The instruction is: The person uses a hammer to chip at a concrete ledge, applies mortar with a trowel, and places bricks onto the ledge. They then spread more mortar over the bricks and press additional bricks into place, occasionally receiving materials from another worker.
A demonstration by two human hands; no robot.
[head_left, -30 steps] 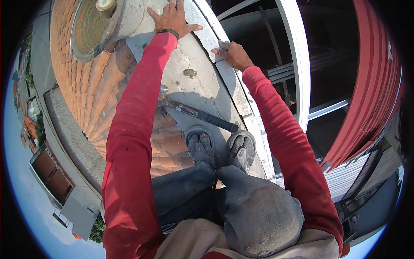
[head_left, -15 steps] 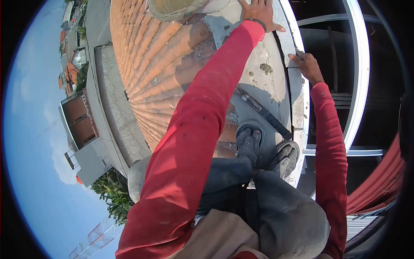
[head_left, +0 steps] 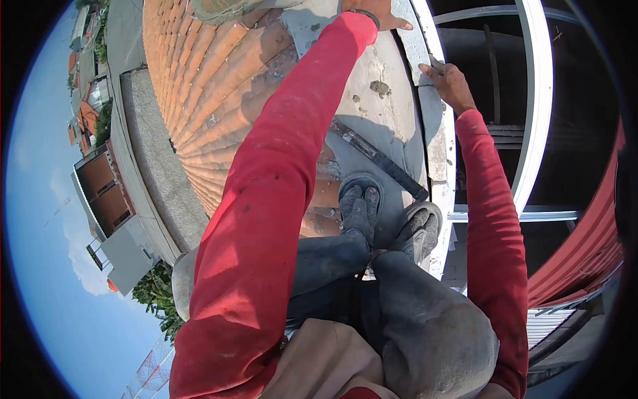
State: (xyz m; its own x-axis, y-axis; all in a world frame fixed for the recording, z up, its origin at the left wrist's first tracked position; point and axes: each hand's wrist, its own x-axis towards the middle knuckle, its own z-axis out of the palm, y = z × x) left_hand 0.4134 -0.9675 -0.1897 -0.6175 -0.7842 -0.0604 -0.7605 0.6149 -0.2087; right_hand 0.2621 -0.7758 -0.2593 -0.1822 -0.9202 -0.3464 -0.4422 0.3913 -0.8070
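Note:
My left hand [head_left: 376,11] lies at the top edge of the view on the grey concrete ledge [head_left: 399,100]. Its thumb stretches out to the right; the fingertips are cut off by the frame. My right hand [head_left: 452,86] is at the outer rim of the ledge, beside a narrow strip of slabs [head_left: 433,123]. Its fingers curl around a small greyish thing that I cannot make out, and the thumb reaches over the strip. Below my left forearm, a long dark bar-like tool [head_left: 382,161] lies slantwise on the concrete, near my sandalled feet [head_left: 361,203].
Orange roof tiles [head_left: 219,73] slope away on the left. A mortar-crusted container [head_left: 222,9] stands at the top. Right of the ledge, a curved white metal frame [head_left: 539,100] spans a dark drop. A dark crack runs along the slab strip.
The whole view has shifted, so ledge, tiles and hands appear farther left and higher. My left fingers, spread flat before, are now cut off. My right hand stays at the rim.

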